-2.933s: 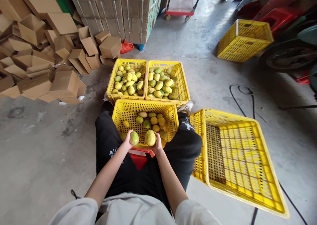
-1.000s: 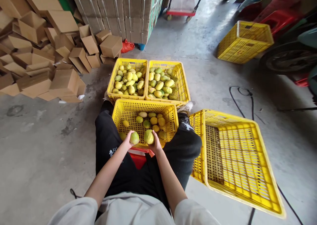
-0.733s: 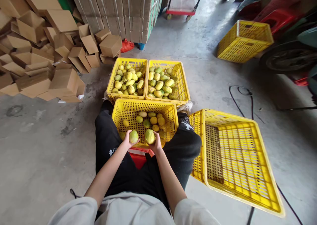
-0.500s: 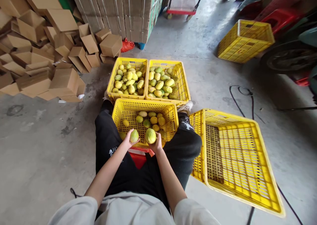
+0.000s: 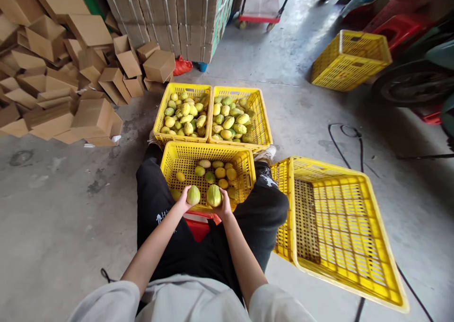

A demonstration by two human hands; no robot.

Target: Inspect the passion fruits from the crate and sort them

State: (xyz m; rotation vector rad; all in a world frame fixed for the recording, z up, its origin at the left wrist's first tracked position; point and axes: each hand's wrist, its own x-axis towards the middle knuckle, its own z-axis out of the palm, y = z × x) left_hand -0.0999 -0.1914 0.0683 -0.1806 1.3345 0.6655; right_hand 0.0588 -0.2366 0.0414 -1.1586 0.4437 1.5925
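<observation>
My left hand [image 5: 184,200] is wrapped round a green-yellow fruit [image 5: 193,195]. My right hand [image 5: 224,205] grips a striped green-yellow fruit [image 5: 214,195]. Both fruits are held a small gap apart over the near side of a yellow crate [image 5: 170,157] between my legs. Several fruits lie in that crate, among them a small yellow one [image 5: 180,177] at the left and a green one [image 5: 210,177] in the middle. Beyond it stand two more crates side by side, the left one [image 5: 160,118] and the right one [image 5: 263,123], both holding many fruits.
A large yellow crate [image 5: 345,227] stands tilted at my right. Cardboard boxes [image 5: 94,118] are heaped at the left, beside a strapped stack [image 5: 166,19]. Farther off are another yellow crate [image 5: 349,64], a red trolley [image 5: 260,14] and a black cable [image 5: 362,147].
The two held fruits have come slightly closer together and turned a little in my hands. The crates and the loose fruits have not moved.
</observation>
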